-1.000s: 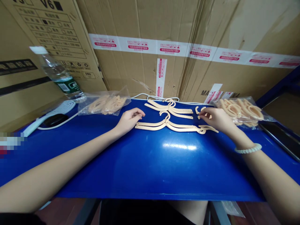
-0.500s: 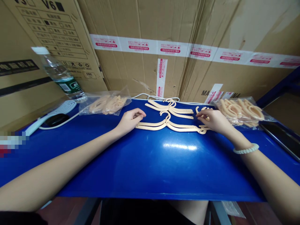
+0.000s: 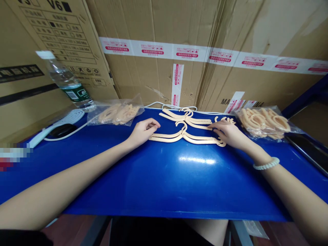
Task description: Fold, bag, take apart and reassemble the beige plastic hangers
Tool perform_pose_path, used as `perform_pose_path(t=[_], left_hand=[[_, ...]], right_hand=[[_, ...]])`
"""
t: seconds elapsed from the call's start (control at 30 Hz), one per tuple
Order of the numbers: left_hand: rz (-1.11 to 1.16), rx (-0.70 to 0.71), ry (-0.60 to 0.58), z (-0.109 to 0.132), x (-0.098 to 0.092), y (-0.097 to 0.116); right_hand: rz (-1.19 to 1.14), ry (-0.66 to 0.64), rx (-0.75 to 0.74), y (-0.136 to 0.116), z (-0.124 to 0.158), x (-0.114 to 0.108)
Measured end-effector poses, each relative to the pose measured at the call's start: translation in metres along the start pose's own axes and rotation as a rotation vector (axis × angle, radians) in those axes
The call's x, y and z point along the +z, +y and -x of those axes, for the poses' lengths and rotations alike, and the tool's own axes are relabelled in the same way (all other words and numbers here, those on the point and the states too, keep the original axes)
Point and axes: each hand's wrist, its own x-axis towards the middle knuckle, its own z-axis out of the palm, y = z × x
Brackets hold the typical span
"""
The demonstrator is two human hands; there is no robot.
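Note:
Two pale peach folding clothes hangers lie flat on the blue table, one behind the other. My left hand (image 3: pixel 144 132) rests by the left end of the front hanger (image 3: pixel 170 138), its fingers loosely curled in towards the thumb, and nothing shows in them. Over the right ends of both hangers hovers my right hand (image 3: pixel 227 132), fingers apart, its fingertips at the right arm of the rear hanger (image 3: pixel 196 121). Several loose hooks (image 3: pixel 232 120) lie behind my right hand, which partly covers them.
Clear bags of peach hanger parts lie left (image 3: pixel 116 114) and right (image 3: pixel 265 121). A phone (image 3: pixel 309 150) is at the right edge. At the left are a water bottle (image 3: pixel 73 90), a black oval object (image 3: pixel 63 130) and a white cable. Cardboard boxes (image 3: pixel 153 78) stand behind.
My right hand has shifted left, from the loose parts at the right to the right end of the rear hanger. My left hand has stayed in place.

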Motion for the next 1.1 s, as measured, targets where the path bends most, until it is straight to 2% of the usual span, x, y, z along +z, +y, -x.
perform_pose_path(t=[0.53, 0.93, 1.1], left_hand=[[-0.014, -0.016, -0.013, 0.001, 0.0, 0.002], [-0.125, 0.171, -0.015, 0.005, 0.001, 0.009], [-0.137, 0.207, -0.011, 0.005, 0.001, 0.007]], right_hand=[[0.011, 0.01, 0.065, 0.0, -0.003, 0.009], [-0.048, 0.1, 0.094, -0.004, -0.006, 0.019], [-0.094, 0.137, 0.152, -0.008, -0.006, 0.021]])
